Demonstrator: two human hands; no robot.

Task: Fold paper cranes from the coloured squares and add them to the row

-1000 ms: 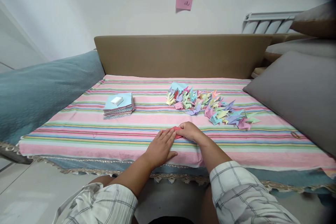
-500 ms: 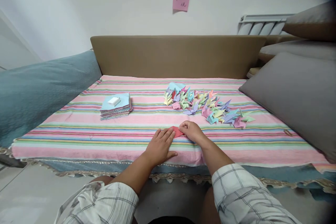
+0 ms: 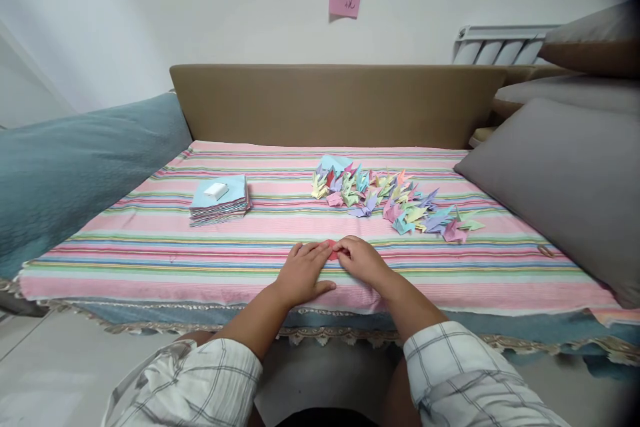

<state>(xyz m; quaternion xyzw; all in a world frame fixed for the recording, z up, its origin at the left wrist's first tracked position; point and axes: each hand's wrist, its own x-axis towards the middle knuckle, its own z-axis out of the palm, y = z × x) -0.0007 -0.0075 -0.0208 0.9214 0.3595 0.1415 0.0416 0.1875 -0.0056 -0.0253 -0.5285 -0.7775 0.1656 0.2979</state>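
A small folded piece of red origami paper (image 3: 333,253) lies on the striped cloth near the front edge, mostly covered by fingers. My left hand (image 3: 303,273) is spread flat, its fingertips pressing the left part of the paper against the cloth. From the other side, my right hand (image 3: 361,260) is closed in a pinch at the paper's right end. The two hands' fingertips nearly meet over it. Beyond them lies a pile of folded paper cranes (image 3: 370,204) in several pastel colours.
To the left, a stack of square paper sheets (image 3: 220,212) carries a white eraser-like block (image 3: 216,191). Grey cushions (image 3: 555,167) crowd the right side, with a small brown ring (image 3: 545,251) near them. A blue bolster (image 3: 95,160) borders the left, and a brown backrest (image 3: 330,107) the back.
My right hand has moved a little left, bringing the paper's right end toward my left fingertips, so less red shows. My left hand stays flat on the paper.
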